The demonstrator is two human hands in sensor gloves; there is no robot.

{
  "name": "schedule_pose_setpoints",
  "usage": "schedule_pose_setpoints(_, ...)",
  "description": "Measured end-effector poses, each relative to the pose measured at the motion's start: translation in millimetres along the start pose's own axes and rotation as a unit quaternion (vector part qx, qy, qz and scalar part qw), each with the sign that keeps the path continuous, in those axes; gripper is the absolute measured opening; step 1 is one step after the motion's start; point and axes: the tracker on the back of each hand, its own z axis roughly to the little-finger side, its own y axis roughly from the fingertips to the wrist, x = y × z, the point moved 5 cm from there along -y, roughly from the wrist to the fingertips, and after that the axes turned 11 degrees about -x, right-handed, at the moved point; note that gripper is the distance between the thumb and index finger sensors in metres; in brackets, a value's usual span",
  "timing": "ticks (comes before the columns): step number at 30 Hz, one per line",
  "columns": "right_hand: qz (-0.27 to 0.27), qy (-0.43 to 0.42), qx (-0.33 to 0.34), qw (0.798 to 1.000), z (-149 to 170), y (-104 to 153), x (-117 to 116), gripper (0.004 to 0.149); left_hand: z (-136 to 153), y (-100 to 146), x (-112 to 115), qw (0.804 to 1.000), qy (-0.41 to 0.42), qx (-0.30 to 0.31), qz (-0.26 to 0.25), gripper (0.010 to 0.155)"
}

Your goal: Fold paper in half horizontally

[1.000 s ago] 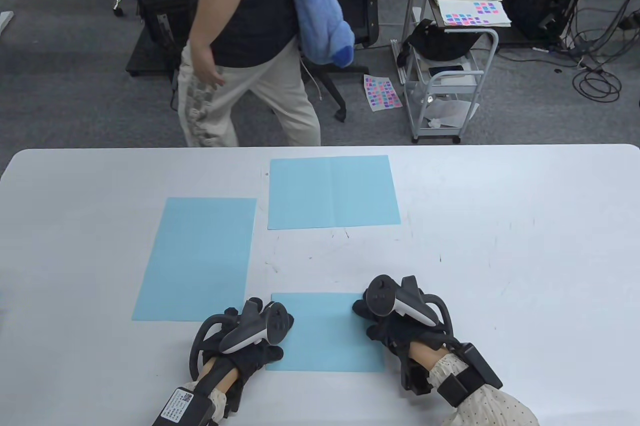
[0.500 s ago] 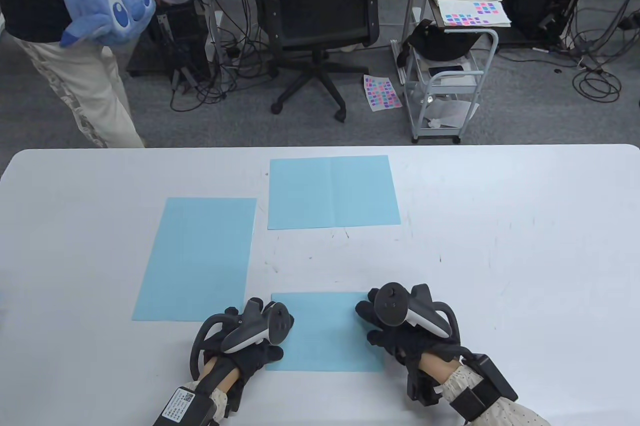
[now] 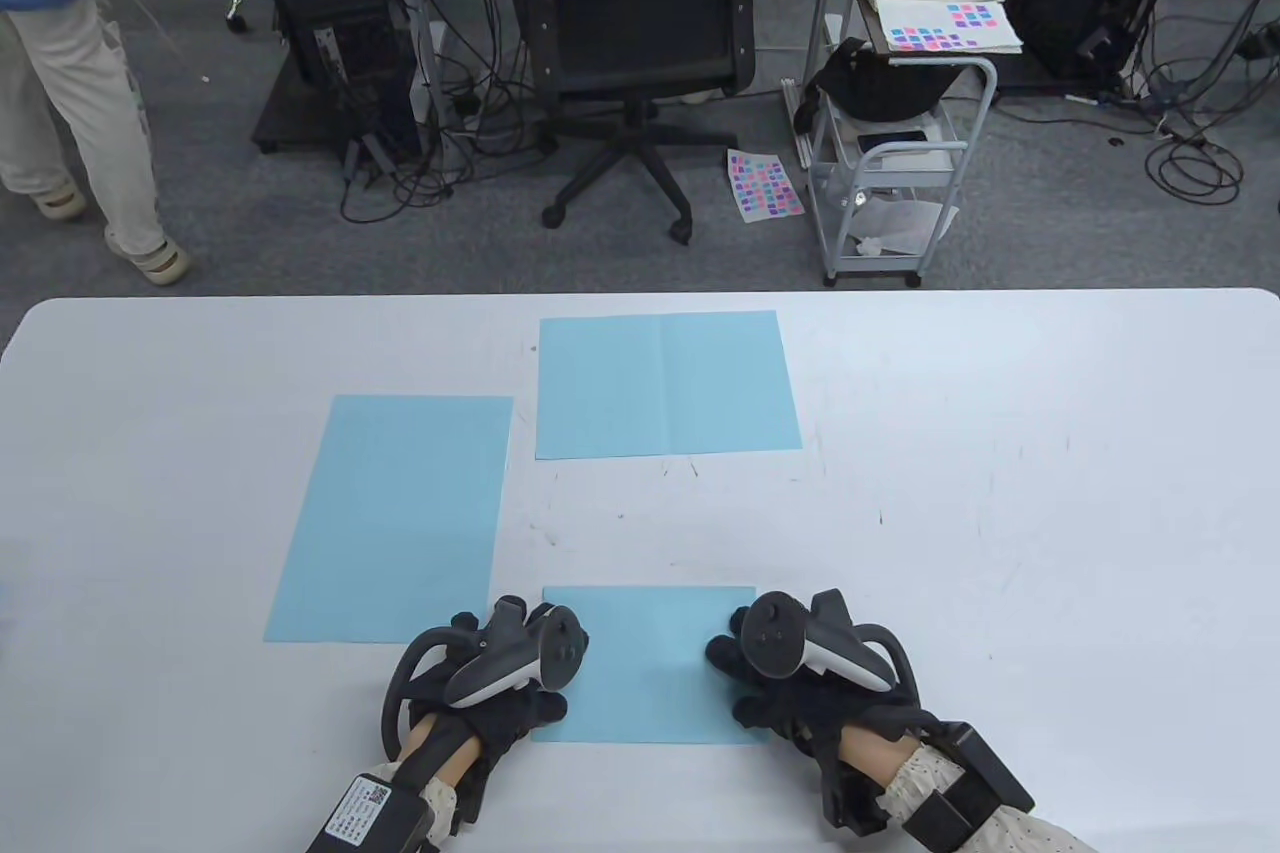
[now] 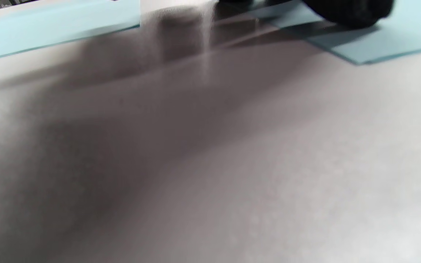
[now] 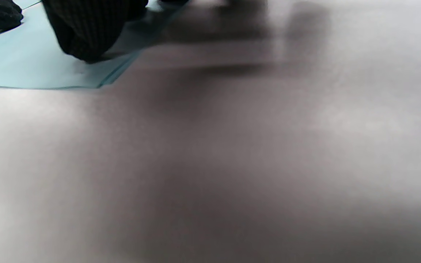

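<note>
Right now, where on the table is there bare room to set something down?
The whole right side of the table, past the far sheet and the right hand, is bare. The left half is crowded: long sheet, folded sheet, left hand. A narrow strip runs between the far and folded sheets.

Grey carpet (image 3: pixel 1050 223), black office chair (image 3: pixel 630 43), metal cart (image 3: pixel 890 163), cable tangles (image 3: pixel 1190 143), white table (image 3: pixel 1000 493) up front.

Three light blue paper sheets (image 3: pixel 650 668) lie on a white worktop (image 3: pixel 1000 493). Gloves (image 3: pixel 500 718) are black. Sleeve cuffs (image 3: pixel 925 773) are cream with fine dots. Floor (image 3: pixel 250 243) is grey.
</note>
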Motion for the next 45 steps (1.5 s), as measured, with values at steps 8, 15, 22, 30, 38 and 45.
schedule_pose_setpoints(8,-0.003,-0.001,0.002,1.000,0.1,-0.9,-0.6,0.065,-34.5,2.4,-34.7,1.000,0.000,0.016,-0.014,0.068)
schedule_pose_setpoints(15,-0.002,-0.002,0.004,1.000,-0.1,-1.2,-0.7,0.065,-87.3,-3.5,-47.9,0.998,-0.025,0.058,-0.003,0.064)
schedule_pose_setpoints(22,-0.004,0.004,0.009,1.000,-0.7,-1.3,-0.7,0.065,-105.5,-13.2,-34.9,0.997,-0.034,0.061,0.022,0.065)
schedule_pose_setpoints(30,0.003,0.011,0.010,1.000,-2.2,-0.9,-0.7,0.065,-100.7,-14.5,-27.0,0.998,-0.018,0.057,0.036,0.067)
schedule_pose_setpoints(38,0.009,0.013,0.010,1.000,-2.4,-0.4,-1.4,0.064,-79.2,-19.5,-24.8,0.998,-0.005,0.030,0.047,0.067)
schedule_pose_setpoints(45,0.004,0.010,0.012,1.000,-2.1,-0.7,-2.0,0.064,-54.4,-20.6,-15.8,0.998,0.026,0.002,0.057,0.067)
